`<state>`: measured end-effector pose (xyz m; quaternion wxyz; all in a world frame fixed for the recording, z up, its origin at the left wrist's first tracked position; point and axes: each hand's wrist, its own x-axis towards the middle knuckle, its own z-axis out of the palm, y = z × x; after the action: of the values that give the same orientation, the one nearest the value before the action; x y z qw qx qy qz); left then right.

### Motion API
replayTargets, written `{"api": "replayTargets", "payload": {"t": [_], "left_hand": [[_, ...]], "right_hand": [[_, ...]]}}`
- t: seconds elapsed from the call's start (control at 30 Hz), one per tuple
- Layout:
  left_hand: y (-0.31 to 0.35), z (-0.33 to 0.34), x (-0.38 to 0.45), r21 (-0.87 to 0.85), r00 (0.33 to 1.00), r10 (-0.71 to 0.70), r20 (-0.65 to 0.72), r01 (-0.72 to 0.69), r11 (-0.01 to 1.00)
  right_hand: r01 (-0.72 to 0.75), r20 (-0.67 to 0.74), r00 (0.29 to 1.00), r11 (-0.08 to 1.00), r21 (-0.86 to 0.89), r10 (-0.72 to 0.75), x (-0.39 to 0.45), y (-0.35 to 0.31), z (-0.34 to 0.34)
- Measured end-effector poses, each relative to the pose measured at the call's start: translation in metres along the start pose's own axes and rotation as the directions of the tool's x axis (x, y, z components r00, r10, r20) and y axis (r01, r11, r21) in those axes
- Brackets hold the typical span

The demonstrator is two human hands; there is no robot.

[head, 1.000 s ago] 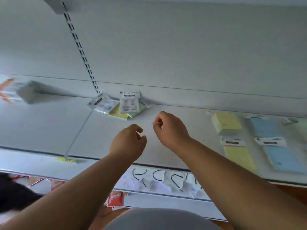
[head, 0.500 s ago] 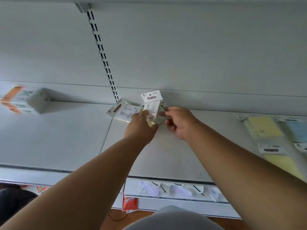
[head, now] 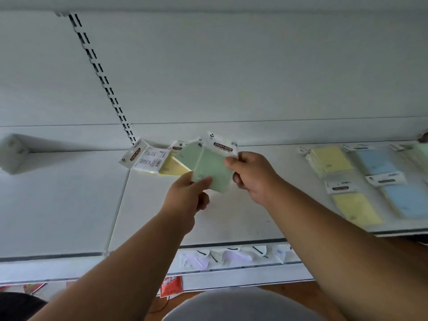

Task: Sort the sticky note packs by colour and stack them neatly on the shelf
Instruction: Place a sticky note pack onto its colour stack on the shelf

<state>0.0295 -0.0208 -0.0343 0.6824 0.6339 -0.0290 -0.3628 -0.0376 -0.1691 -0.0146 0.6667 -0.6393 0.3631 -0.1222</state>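
Green packs [head: 209, 169] sit fanned above the shelf [head: 231, 218], my left hand [head: 185, 200] and right hand [head: 251, 176] pinching them; I'd square their edges, then carry them beside the blue stack [head: 375, 161].

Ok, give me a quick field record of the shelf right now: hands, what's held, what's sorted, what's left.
left hand: pinches lower edge of green pack
right hand: grips same green pack near its header
second green pack: behind it; hold unclear
unsorted pile: at shelf back, one face down, yellow beneath
sorted, right: yellow packs, blue packs
shelf: white
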Motion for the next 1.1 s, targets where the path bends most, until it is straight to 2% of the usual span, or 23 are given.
{"api": "replayTargets", "payload": {"t": [0.1, 0.23, 0.3, 0.4, 0.53, 0.7, 0.83, 0.97, 1.1], "left_hand": [[-0.013, 0.024, -0.005, 0.241, 0.999, 0.047, 0.011, -0.048, 0.969], [-0.026, 0.075, -0.015, 0.552, 0.982, 0.125, 0.140, -0.182, 0.814], [-0.031, 0.108, -0.022, 0.616, 0.963, 0.178, 0.200, -0.265, 0.742], [-0.040, 0.160, -0.033, 0.632, 0.945, 0.180, 0.273, -0.318, 0.707], [-0.058, 0.239, -0.049, 0.682, 0.917, 0.159, 0.366, -0.380, 0.624], [-0.086, 0.361, -0.069, 0.726, 0.912, 0.168, 0.375, -0.401, 0.558], [-0.115, 0.453, -0.077, 0.787, 0.905, 0.162, 0.392, -0.422, 0.450], [-0.130, 0.514, -0.075, 0.841, 0.934, 0.156, 0.322, -0.358, 0.405], [-0.140, 0.535, -0.072, 0.912, 0.948, 0.138, 0.286, -0.314, 0.266]], "right_hand": [[0.037, -0.092, 0.995, 0.992, -0.119, -0.048, -0.012, 0.012, -0.039], [0.057, -0.279, 0.952, 0.968, -0.244, -0.126, -0.030, 0.025, -0.098], [0.066, -0.367, 0.915, 0.960, -0.272, -0.167, -0.039, 0.028, -0.131], [0.049, -0.427, 0.881, 0.938, -0.342, -0.202, -0.052, 0.032, -0.187], [0.006, -0.445, 0.859, 0.873, -0.487, -0.255, -0.068, 0.040, -0.271], [-0.067, -0.459, 0.855, 0.827, -0.558, -0.240, -0.081, 0.055, -0.399], [-0.103, -0.418, 0.879, 0.767, -0.634, -0.228, -0.084, 0.047, -0.487], [-0.160, -0.367, 0.913, 0.667, -0.728, -0.181, -0.066, 0.046, -0.540], [-0.165, -0.304, 0.942, 0.597, -0.785, -0.140, -0.051, 0.055, -0.553]]}}
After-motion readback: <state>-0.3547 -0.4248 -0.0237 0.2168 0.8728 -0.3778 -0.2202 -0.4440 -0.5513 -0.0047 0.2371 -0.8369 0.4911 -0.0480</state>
